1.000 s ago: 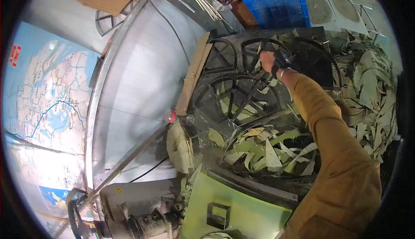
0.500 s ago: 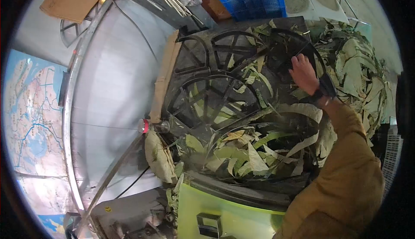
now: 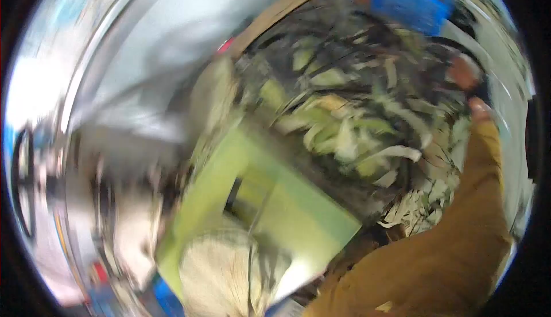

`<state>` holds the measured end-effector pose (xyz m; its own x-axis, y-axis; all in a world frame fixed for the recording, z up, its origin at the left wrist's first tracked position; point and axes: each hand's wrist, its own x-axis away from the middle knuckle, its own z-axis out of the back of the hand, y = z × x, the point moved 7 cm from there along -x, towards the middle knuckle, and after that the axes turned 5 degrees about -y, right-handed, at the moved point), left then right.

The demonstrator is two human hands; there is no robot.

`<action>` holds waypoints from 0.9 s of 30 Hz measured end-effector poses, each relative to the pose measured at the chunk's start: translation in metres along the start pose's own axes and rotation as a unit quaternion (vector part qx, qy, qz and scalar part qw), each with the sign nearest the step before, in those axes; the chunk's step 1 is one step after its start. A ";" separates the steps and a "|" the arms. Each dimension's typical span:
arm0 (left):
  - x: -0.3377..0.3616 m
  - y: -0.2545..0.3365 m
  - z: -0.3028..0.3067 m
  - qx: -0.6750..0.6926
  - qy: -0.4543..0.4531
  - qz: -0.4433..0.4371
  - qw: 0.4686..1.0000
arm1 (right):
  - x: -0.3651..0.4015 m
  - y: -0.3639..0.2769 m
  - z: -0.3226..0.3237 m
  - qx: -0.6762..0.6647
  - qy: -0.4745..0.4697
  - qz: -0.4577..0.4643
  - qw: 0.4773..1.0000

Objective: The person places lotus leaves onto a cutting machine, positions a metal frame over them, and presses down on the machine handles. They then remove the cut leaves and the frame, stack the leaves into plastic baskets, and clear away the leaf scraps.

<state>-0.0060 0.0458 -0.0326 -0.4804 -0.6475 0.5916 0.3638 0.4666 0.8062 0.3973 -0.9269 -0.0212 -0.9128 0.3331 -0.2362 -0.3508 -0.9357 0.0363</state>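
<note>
My right hand [image 3: 464,73] is blurred at the far right of the dark work surface, close to a black curved frame [image 3: 453,43]. Its fingers are too smeared to show whether they hold anything. A dark band circles the wrist, and a brown sleeve covers the arm. Long green and pale leaf strips [image 3: 344,139] lie heaped across the surface, left of the hand. Dark fan-shaped frames near the back are hard to make out through the blur. My left hand is out of view.
A yellow-green machine panel [image 3: 304,202] with a recessed black handle forms the near side. Before it stands a pale round bundle [image 3: 221,274] with lined sides. A blue crate [image 3: 410,1] sits at the back right. More leaf scraps [image 3: 422,208] lie under my arm.
My view has swung, so the surface appears turned and the pale bundle has come into sight at the bottom. My right hand appears farther right, still by the black curved frame.
</note>
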 end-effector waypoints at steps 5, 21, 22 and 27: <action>-0.013 0.004 -0.043 0.225 -0.013 0.034 0.974 | 0.028 -0.096 0.056 -0.252 -0.131 0.111 0.952; -0.048 0.028 -0.022 0.380 -0.209 0.051 0.900 | 0.424 -0.751 0.308 -0.299 -0.264 0.700 0.592; -0.046 0.029 -0.020 0.370 -0.191 0.051 0.908 | 0.429 -0.762 0.304 -0.292 -0.280 0.698 0.591; -0.059 0.024 -0.018 0.355 -0.177 0.043 0.917 | 0.437 -0.792 0.285 -0.297 -0.318 0.681 0.589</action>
